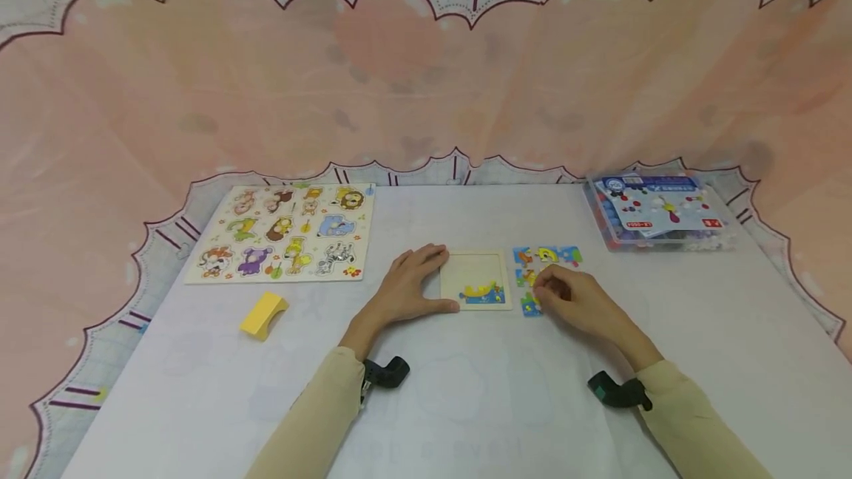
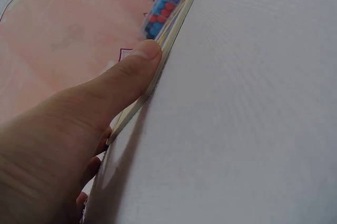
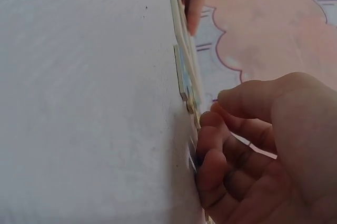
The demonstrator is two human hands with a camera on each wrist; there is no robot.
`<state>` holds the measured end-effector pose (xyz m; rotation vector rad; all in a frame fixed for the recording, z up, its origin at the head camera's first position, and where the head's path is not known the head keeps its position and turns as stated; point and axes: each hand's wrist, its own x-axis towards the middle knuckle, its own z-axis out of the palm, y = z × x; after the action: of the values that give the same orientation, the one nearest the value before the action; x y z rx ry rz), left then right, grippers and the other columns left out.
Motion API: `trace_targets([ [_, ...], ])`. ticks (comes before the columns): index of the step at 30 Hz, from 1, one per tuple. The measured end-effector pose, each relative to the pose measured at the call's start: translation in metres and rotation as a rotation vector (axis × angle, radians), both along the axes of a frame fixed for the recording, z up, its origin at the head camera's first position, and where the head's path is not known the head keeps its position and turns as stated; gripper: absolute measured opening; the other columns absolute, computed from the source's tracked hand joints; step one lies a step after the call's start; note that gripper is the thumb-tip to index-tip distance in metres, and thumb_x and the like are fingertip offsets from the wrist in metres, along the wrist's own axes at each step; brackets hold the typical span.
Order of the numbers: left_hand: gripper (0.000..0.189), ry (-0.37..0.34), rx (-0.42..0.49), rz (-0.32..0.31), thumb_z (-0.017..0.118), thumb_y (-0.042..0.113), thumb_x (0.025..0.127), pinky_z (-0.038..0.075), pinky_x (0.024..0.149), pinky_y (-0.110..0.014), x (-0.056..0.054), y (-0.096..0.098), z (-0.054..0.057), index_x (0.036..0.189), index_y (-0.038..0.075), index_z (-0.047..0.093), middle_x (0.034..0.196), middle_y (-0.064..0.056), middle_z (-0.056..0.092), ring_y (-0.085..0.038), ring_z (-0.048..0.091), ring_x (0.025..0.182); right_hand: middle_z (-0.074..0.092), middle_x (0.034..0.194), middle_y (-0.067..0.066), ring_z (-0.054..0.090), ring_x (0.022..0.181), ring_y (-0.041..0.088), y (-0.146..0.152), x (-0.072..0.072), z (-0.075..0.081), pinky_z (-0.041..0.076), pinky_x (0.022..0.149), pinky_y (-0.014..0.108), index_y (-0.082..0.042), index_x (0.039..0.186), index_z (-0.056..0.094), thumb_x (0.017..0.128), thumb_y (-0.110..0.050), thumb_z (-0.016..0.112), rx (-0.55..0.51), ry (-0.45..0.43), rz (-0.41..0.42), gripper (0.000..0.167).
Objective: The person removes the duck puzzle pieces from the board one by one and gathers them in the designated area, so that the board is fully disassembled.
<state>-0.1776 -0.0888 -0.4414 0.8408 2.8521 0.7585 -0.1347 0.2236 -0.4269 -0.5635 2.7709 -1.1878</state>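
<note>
A small square wooden puzzle tray (image 1: 474, 270) lies mid-table, with joined blue and yellow jigsaw pieces (image 1: 484, 294) along its lower right. My left hand (image 1: 409, 287) holds the tray's left side, thumb at the near corner and fingers at the far one; the thumb (image 2: 139, 56) lies along its edge. Loose jigsaw pieces (image 1: 526, 257) are laid out right of the tray. Over them, my right hand (image 1: 575, 300) has its thumb and forefinger close together, the other fingers curled. I cannot tell whether a piece is between these fingertips.
A wooden animal puzzle board (image 1: 309, 228) lies at the back left, and a yellow arch-shaped block (image 1: 264, 316) in front of it. At the back right stands a clear plastic box (image 1: 659, 213) with a printed card and colourful contents. A patterned curtain (image 1: 399, 94) hangs behind the white table (image 1: 459, 405).
</note>
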Motion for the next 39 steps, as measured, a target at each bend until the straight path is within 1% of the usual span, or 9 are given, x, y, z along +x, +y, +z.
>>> trace_targets([
  [5,0.093,0.007,0.001,0.002,0.074,0.057,0.071,0.011,0.121,-0.042,0.000,0.000,-0.001,0.146,0.014,0.038,0.153,-0.001,0.034,-0.020,0.026,0.144,0.059,0.083,-0.003,0.051,0.073,0.011,-0.005,-0.002,0.002,0.044,0.061,0.019,-0.015,0.097,0.062,0.092,-0.019,0.061,-0.009,0.002,0.020,0.007],
  [12,0.093,0.014,0.004,0.003,0.074,0.058,0.071,0.012,0.121,-0.042,-0.001,-0.002,-0.004,0.146,0.015,0.038,0.152,0.000,0.034,-0.019,0.026,0.144,0.057,0.085,-0.002,0.049,0.075,0.011,-0.021,-0.005,0.003,0.044,0.061,0.019,-0.011,0.100,0.062,0.091,-0.014,0.063,-0.031,0.072,0.051,0.010],
  [15,0.093,0.014,0.009,-0.001,0.074,0.058,0.071,0.012,0.121,-0.042,-0.002,-0.002,-0.004,0.146,0.015,0.038,0.153,0.000,0.034,-0.019,0.025,0.144,0.057,0.087,-0.002,0.049,0.076,0.011,-0.031,-0.007,0.004,0.045,0.062,0.019,-0.011,0.101,0.062,0.090,-0.013,0.064,-0.024,0.079,0.070,0.012],
  [17,0.093,0.013,0.010,-0.004,0.073,0.058,0.071,0.013,0.121,-0.042,-0.002,-0.002,-0.005,0.146,0.015,0.038,0.153,0.000,0.034,-0.019,0.025,0.144,0.056,0.088,-0.003,0.049,0.078,0.011,-0.038,-0.008,0.005,0.045,0.064,0.020,-0.012,0.101,0.062,0.090,-0.013,0.064,-0.003,0.080,0.082,0.012],
  [23,0.093,0.020,0.005,0.003,0.072,0.060,0.071,0.013,0.121,-0.042,-0.003,-0.001,-0.005,0.145,0.016,0.039,0.152,0.001,0.035,-0.018,0.025,0.144,0.055,0.099,-0.003,0.049,0.088,0.011,-0.055,-0.012,0.006,0.046,0.075,0.024,-0.014,0.104,0.065,0.090,-0.019,0.065,0.086,0.091,0.107,0.016],
  [28,0.093,0.023,0.009,-0.004,0.073,0.059,0.071,0.014,0.121,-0.043,-0.002,-0.001,-0.006,0.145,0.014,0.039,0.152,0.000,0.035,-0.020,0.026,0.144,0.055,0.106,0.000,0.049,0.087,0.013,-0.066,-0.014,0.007,0.045,0.073,0.025,-0.012,0.116,0.063,0.089,-0.022,0.066,0.164,0.059,0.137,0.029],
  [31,0.093,0.029,0.004,-0.012,0.072,0.060,0.072,0.014,0.121,-0.044,-0.003,0.000,-0.006,0.145,0.014,0.039,0.152,0.000,0.035,-0.019,0.026,0.144,0.054,0.108,0.000,0.050,0.085,0.013,-0.069,-0.015,0.009,0.044,0.072,0.025,-0.012,0.118,0.063,0.088,-0.024,0.066,0.207,0.046,0.152,0.033],
  [35,0.092,0.043,0.004,-0.012,0.072,0.059,0.072,0.014,0.121,-0.044,-0.005,0.001,-0.005,0.145,0.014,0.040,0.152,-0.001,0.035,-0.020,0.027,0.143,0.053,0.106,0.000,0.051,0.086,0.014,-0.071,-0.016,0.010,0.044,0.072,0.026,-0.013,0.114,0.066,0.088,-0.023,0.067,0.204,0.048,0.161,0.028],
  [39,0.092,0.030,0.005,-0.009,0.073,0.059,0.072,0.013,0.121,-0.044,-0.004,-0.001,-0.003,0.145,0.014,0.039,0.152,-0.001,0.035,-0.020,0.026,0.143,0.053,0.107,0.001,0.051,0.087,0.014,-0.071,-0.016,0.009,0.044,0.072,0.025,-0.013,0.112,0.066,0.088,-0.022,0.067,0.187,0.052,0.178,0.026],
])
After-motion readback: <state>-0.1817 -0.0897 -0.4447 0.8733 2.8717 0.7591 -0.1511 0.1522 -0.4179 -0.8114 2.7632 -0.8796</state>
